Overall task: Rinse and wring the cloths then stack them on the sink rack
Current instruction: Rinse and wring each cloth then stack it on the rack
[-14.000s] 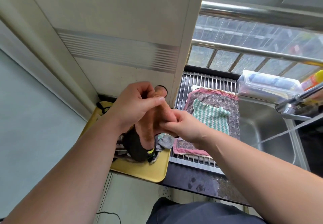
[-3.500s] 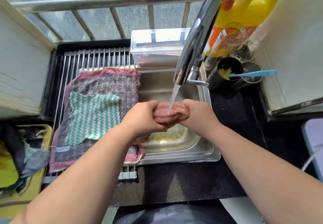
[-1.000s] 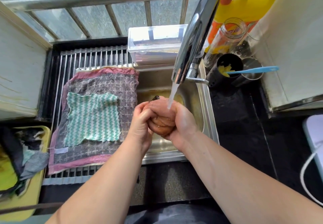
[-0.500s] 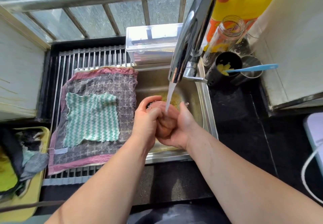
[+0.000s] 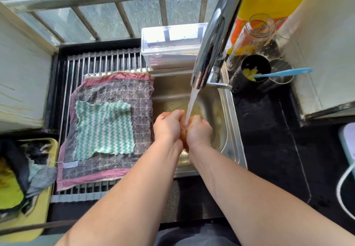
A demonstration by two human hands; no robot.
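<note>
Head view, sink (image 5: 235, 130) walls close on both sides, faucet (image 5: 213, 40) just above, left hand (image 5: 168, 126) and right hand (image 5: 198, 133) gripping cloth (image 5: 183, 137) between them.

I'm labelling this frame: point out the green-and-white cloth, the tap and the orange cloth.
green-and-white cloth (image 5: 103, 128): head view, its centre.
tap (image 5: 215, 38): head view, mid-neck.
orange cloth (image 5: 183, 136): head view, its exposed strip.

Inspector A: Limbs observed?
Inspector B: Left forearm (image 5: 134, 188) and right forearm (image 5: 249, 188), bare from frame edge to wrist; left hand (image 5: 168, 128) and right hand (image 5: 198, 132) bare likewise.
Inspector A: Clothing?
Inspector B: One dark grey-blue garment (image 5: 192, 236), softly creased, just below the near edge of the bench (image 5: 269, 140). Type cannot be determined.
</note>
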